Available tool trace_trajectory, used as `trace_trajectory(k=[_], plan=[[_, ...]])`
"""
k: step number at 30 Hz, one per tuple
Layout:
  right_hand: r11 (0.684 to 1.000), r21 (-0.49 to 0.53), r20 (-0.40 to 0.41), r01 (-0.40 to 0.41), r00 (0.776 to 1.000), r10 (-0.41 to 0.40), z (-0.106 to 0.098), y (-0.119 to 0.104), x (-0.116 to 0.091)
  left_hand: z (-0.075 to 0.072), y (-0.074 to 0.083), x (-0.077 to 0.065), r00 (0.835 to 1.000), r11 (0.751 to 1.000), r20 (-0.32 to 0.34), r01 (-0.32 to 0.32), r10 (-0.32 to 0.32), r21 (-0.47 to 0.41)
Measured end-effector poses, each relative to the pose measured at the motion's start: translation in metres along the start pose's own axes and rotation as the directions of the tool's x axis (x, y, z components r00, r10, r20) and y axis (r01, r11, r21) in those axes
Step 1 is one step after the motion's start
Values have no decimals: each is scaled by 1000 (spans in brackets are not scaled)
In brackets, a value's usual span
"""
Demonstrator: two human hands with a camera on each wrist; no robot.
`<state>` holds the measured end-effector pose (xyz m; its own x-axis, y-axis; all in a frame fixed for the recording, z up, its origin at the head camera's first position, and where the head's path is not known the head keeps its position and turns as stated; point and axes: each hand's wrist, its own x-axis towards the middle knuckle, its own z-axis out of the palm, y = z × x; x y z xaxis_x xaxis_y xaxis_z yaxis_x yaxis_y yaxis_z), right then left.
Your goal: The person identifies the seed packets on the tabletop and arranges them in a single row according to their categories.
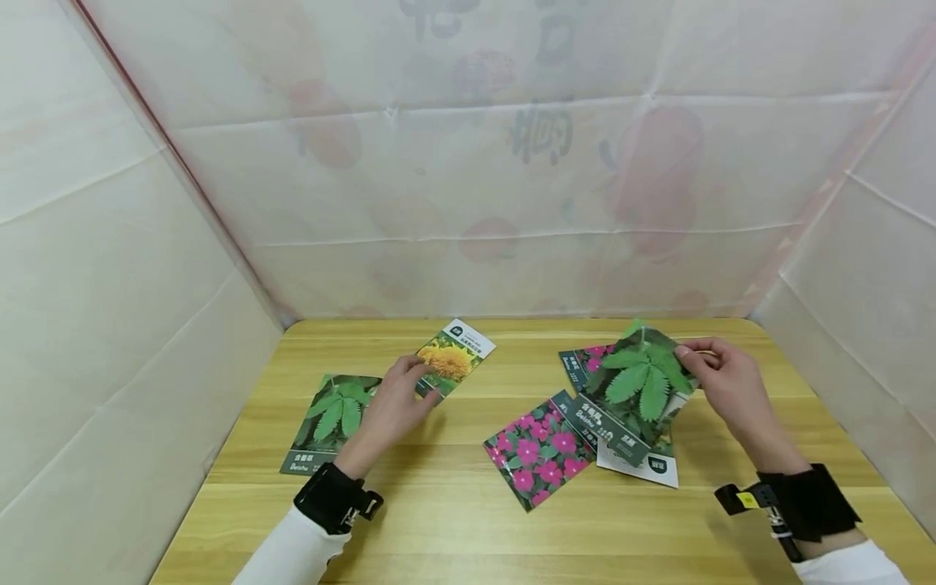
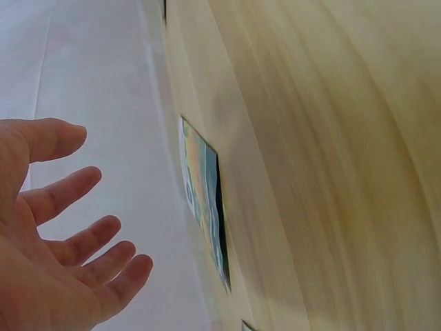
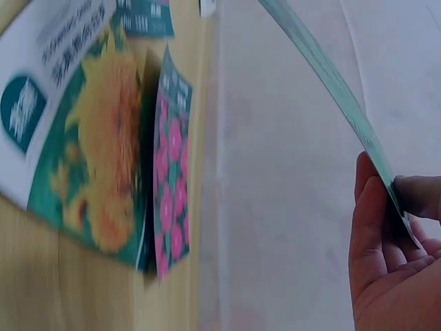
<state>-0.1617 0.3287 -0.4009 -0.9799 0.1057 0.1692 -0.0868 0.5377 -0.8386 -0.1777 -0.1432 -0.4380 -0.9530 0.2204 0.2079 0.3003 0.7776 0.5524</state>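
Observation:
My right hand (image 1: 731, 394) pinches the edge of a seed packet with green leaves (image 1: 636, 382) between thumb and fingers. In the right wrist view that packet (image 3: 344, 96) is seen edge-on, raised off the table and slightly bowed. Below it lie a yellow-flower packet (image 3: 103, 138), a pink-flower packet (image 1: 537, 455) and another pink one (image 1: 581, 366), partly covered. My left hand (image 1: 391, 406) hovers with spread, relaxed fingers, holding nothing. Its fingertips overlap a second yellow-flower packet (image 1: 457, 349) in the head view. Beside that hand another green-leaf packet (image 1: 329, 418) lies on the table.
The packets lie on a wooden table (image 1: 439, 520) with a light wood grain. Pale fabric walls (image 1: 439, 179) enclose it at the back and both sides. Black camera straps (image 1: 808, 504) wrap both wrists, over white sleeves.

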Motion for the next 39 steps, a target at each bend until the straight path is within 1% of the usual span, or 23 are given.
trace_trajectory(k=[2, 7, 10, 14, 17, 18, 19, 21, 22, 24, 25, 26, 27, 28, 29, 30, 31, 35, 37, 38, 39], plan=[[1000, 10, 21, 9, 1000, -9, 9, -6, 0, 2, 4, 0, 1000, 1000, -1, -16, 16, 9], [999, 29, 73, 17, 997, -19, 28, -19, -4, 7, 14, 1, 999, 999, 10, -51, 51, -8], [998, 54, 105, 18, 994, -24, 40, -24, -5, 10, 19, 1, 998, 997, 23, -62, 63, -42], [996, 86, 128, 31, 991, -42, 57, -29, -7, 14, 27, 1, 996, 993, 38, -75, 79, -96], [996, 86, 153, 40, 987, -52, 68, -31, -7, 16, 33, 0, 995, 988, 40, -87, 93, -128], [994, 86, 144, 65, 987, -77, 76, -15, -2, 17, 35, 0, 994, 986, 39, -95, 101, -141], [994, 82, 154, 70, 985, -82, 79, -22, -5, 18, 37, 0, 994, 984, 38, -100, 106, -147], [992, 90, 171, 83, 980, -97, 85, -23, -7, 20, 40, -1, 992, 981, 33, -114, 120, -159], [989, 112, 182, 100, 976, -119, 88, -21, -6, 21, 41, -1, 991, 978, 28, -125, 131, -166], [979, 157, 181, 130, 971, -158, 98, -3, -2, 23, 43, -1, 988, 972, 27, -145, 152, -183], [981, 154, 195, 122, 969, -151, 99, -7, -3, 24, 44, -1, 987, 970, 27, -153, 160, -188], [979, 160, 189, 129, 969, -159, 107, 13, 3, 24, 45, -2, 985, 967, 29, -161, 170, -197], [977, 166, 185, 136, 969, -166, 113, 26, 6, 24, 46, -2, 983, 964, 34, -167, 178, -209], [979, 154, 177, 135, 971, -162, 118, 35, 9, 25, 47, -2, 982, 959, 41, -171, 185, -225], [980, 149, 174, 131, 972, -157, 121, 38, 10, 25, 48, -2, 981, 956, 51, -169, 187, -240], [981, 147, 183, 124, 972, -151, 122, 32, 9, 26, 48, -2, 980, 950, 64, -165, 188, -263], [981, 140, 168, 135, 973, -158, 124, 30, 8, 26, 49, -1, 979, 943, 80, -155, 186, -294], [978, 161, 184, 130, 970, -159, 117, -21, -7, 31, 50, 0, 973, 904, 143, -105, 179, -415], [982, 144, 185, 120, 972, -146, 118, -35, -11, 34, 51, 0, 969, 886, 169, -86, 180, -456], [986, 129, 195, 109, 972, -133, 117, -43, -13, 36, 51, 0, 967, 882, 177, -80, 182, -465], [985, 135, 200, 106, 971, -131, 119, -45, -13, 37, 51, 0, 966, 878, 185, -75, 182, -473]])
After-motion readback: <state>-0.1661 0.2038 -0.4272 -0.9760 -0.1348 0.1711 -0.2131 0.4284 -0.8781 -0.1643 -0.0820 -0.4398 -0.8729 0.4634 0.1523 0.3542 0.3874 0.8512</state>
